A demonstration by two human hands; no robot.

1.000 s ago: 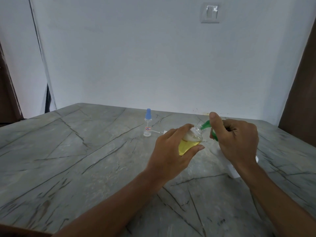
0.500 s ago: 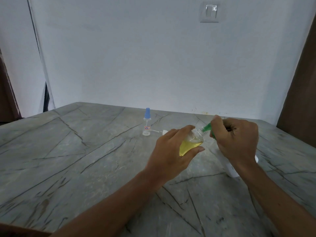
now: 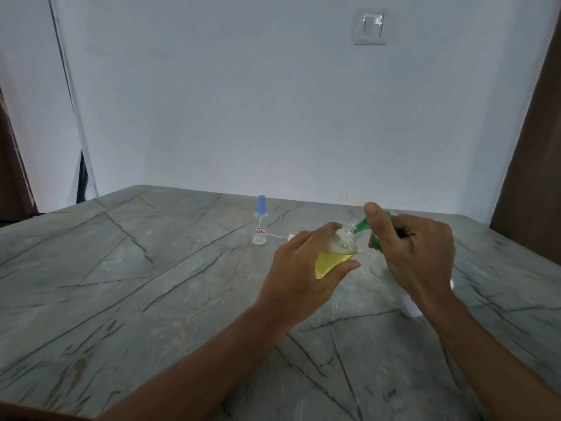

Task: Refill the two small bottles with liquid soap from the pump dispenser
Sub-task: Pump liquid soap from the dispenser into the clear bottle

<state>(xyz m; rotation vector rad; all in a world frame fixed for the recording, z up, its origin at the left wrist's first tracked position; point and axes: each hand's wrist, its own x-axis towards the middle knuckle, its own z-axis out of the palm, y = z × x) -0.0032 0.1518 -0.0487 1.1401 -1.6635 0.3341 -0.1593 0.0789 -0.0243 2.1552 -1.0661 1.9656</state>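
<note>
My left hand [image 3: 299, 270] grips a small clear bottle [image 3: 332, 256] about half full of yellow liquid, tilted with its open neck toward the right. My right hand [image 3: 416, 253] is curled round the green pump head [image 3: 362, 225] of the dispenser, thumb raised on top, the green nozzle tip touching the bottle's mouth. The white dispenser body [image 3: 411, 305] stands under my right wrist, mostly hidden. A second small clear bottle with a blue cap [image 3: 260, 221] stands upright on the table, to the left and farther back.
The grey marble table [image 3: 136, 293] runs to the white wall behind. A small white piece with a thin tube [image 3: 285, 237] lies next to the blue-capped bottle. A brown door frame [image 3: 537, 147] rises at the right.
My right thumb has lifted higher over the green pump head. Both hands and the bottle have stayed in about the same place.
</note>
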